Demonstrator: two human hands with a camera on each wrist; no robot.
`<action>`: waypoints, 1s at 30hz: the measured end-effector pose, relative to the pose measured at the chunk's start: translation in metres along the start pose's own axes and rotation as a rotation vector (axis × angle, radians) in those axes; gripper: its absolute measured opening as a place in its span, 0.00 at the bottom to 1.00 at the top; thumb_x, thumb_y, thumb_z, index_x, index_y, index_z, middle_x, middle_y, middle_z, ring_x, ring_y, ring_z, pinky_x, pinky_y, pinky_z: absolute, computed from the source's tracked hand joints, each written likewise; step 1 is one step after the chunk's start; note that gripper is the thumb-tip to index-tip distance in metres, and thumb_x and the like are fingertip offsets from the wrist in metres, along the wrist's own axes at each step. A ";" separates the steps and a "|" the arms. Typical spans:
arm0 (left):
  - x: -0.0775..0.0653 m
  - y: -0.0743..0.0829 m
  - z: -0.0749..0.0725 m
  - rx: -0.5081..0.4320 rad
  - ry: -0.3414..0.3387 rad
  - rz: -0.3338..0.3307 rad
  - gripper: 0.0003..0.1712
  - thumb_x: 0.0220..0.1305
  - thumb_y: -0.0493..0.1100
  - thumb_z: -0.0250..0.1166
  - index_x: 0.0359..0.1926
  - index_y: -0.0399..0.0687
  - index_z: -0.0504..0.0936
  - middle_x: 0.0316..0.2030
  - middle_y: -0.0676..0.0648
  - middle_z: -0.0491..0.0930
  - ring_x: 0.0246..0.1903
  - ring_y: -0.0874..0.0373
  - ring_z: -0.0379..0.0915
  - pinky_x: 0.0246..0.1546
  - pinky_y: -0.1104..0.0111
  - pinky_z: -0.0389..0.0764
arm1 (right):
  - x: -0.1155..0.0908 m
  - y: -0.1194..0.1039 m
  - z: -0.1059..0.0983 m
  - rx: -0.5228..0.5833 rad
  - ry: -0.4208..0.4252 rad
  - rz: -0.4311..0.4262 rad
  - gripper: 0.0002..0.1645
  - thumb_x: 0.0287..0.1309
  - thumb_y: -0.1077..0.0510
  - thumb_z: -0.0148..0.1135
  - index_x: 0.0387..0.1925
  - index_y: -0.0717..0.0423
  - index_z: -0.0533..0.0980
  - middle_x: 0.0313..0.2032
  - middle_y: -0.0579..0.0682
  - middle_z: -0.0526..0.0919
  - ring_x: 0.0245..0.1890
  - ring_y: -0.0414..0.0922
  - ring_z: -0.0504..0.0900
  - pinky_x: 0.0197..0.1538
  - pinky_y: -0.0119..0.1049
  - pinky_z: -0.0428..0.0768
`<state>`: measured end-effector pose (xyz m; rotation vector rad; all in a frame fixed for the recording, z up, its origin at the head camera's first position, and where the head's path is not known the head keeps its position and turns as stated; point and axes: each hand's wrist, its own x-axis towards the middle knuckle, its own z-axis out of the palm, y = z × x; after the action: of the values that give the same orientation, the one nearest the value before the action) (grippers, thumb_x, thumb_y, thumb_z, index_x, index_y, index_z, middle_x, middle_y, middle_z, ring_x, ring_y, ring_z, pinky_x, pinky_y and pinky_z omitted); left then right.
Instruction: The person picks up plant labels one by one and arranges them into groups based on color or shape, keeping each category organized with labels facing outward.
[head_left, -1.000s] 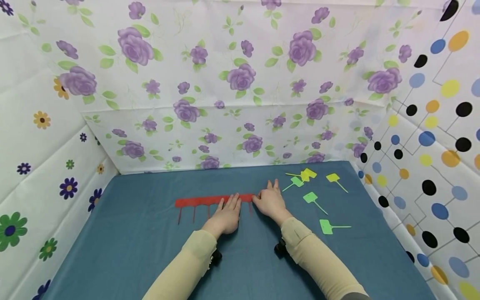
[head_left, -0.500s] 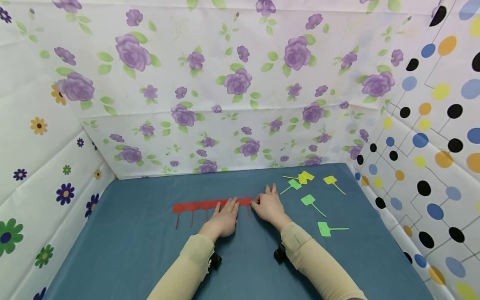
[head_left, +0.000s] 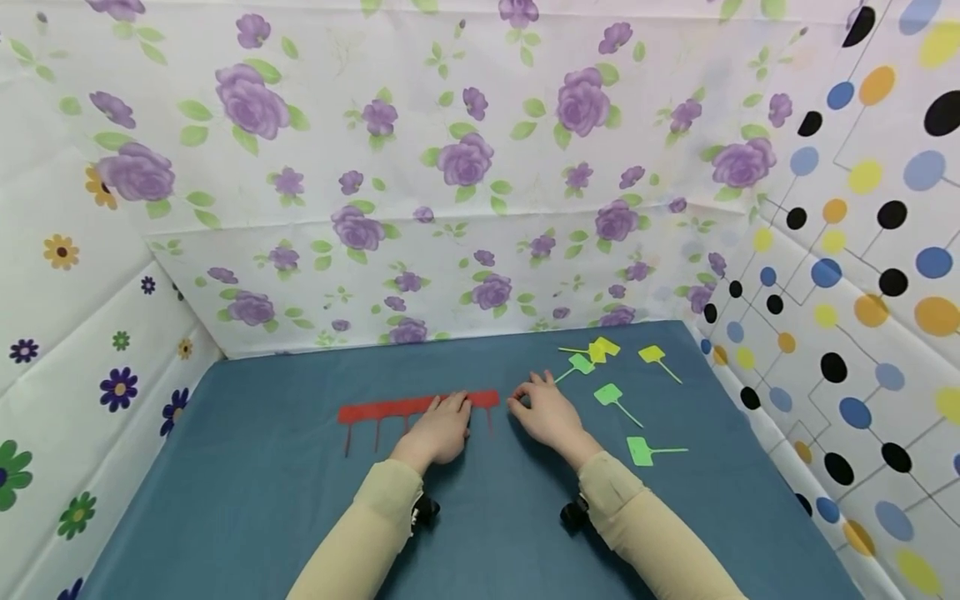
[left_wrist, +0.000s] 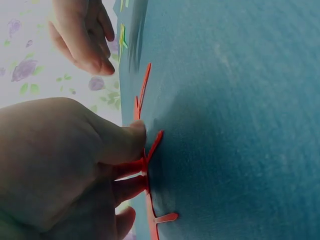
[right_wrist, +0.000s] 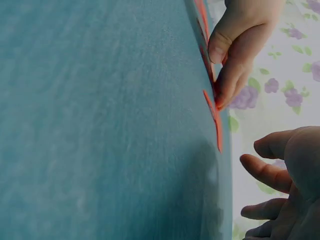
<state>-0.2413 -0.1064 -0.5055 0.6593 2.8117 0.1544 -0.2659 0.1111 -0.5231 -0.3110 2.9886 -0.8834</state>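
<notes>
A flat red strip of joined tags point(head_left: 375, 411) with several thin tails lies on the blue cloth. My left hand point(head_left: 438, 429) rests on it right of its middle, the fingers fairly straight and pressing down on it. In the left wrist view my left thumb point(left_wrist: 132, 142) is close to one of the red tails point(left_wrist: 156, 145). Just beyond the strip's right end, my right hand point(head_left: 551, 412) hovers with loosely bent fingers and nothing between them. From the right wrist view, its fingers stand apart from one another, away from the strip point(right_wrist: 215, 122).
Loose single tags lie to the right: a green one point(head_left: 640, 451) nearest, another green one point(head_left: 608, 394) behind it, and a yellow one point(head_left: 651, 354) farther back. Green and yellow tags point(head_left: 597, 352) overlap near the back edge. Floral sheeting point(head_left: 465, 167) rises behind the table.
My right hand has let go of the strip's right end and moved slightly right, away from it. My left hand stays on the strip. The head view has shifted a little.
</notes>
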 end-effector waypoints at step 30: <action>0.012 -0.007 0.004 -0.045 0.185 0.016 0.26 0.78 0.43 0.52 0.71 0.37 0.68 0.68 0.38 0.65 0.67 0.43 0.62 0.68 0.50 0.64 | -0.020 0.015 -0.019 0.066 0.033 0.014 0.14 0.69 0.44 0.59 0.42 0.45 0.85 0.71 0.63 0.64 0.75 0.63 0.49 0.61 0.63 0.71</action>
<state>-0.2534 -0.1067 -0.5134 0.6903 2.9692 0.2946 -0.2500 0.1380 -0.5161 -0.2761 2.9796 -0.9925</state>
